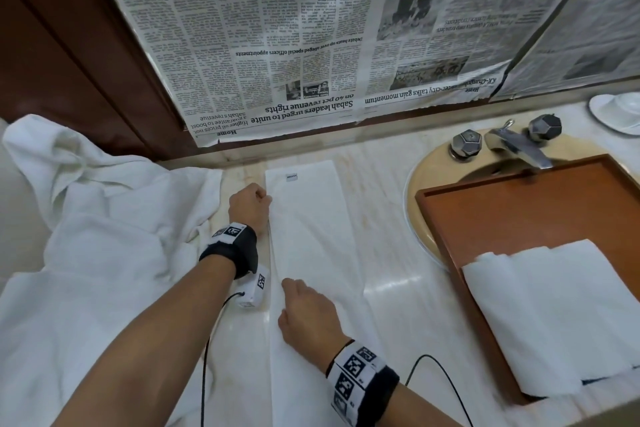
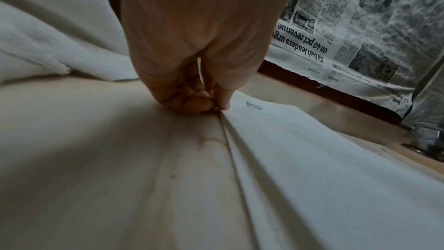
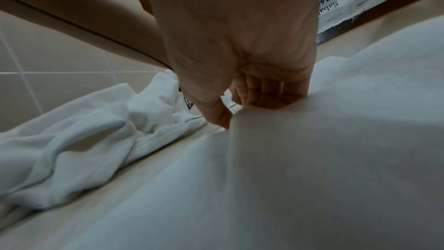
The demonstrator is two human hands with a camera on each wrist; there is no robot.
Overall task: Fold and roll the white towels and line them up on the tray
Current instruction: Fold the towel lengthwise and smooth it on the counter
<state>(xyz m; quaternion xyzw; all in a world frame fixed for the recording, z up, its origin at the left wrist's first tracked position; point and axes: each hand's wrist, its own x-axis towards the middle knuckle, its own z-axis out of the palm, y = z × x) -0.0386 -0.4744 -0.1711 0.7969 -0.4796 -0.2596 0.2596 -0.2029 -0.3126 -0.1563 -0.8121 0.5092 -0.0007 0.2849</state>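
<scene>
Newspaper sheets (image 1: 294,38) hung upside down cover the far wall above a marble counter (image 1: 388,204), where a heap of unfolded white towels (image 1: 104,218) spreads across the left side. On the right, a wooden tray (image 1: 519,211) sits over the basin and carries one towel roll (image 1: 554,315) at its near end. Between heap and tray, a towel folded into a long strip (image 1: 311,236) runs from near to far. The left hand (image 1: 251,204) pinches the strip's left edge toward the far end, thumb against curled fingers; the right hand (image 1: 308,315) grasps the same edge nearer the person, with the fingers (image 3: 261,90) curled onto the cloth. Likely step: squaring the lengthwise fold. Done well, both hands would draw the layered edges flush and taut, then press the wrinkles out before rolling from one end. Readable headlines include "Sabah leaders urged to unite on 40 pct revenue rights" and "Debate heats up over alleged special officers appointments". A small sewn label (image 1: 292,177) near the strip's far end is too small to read.
</scene>
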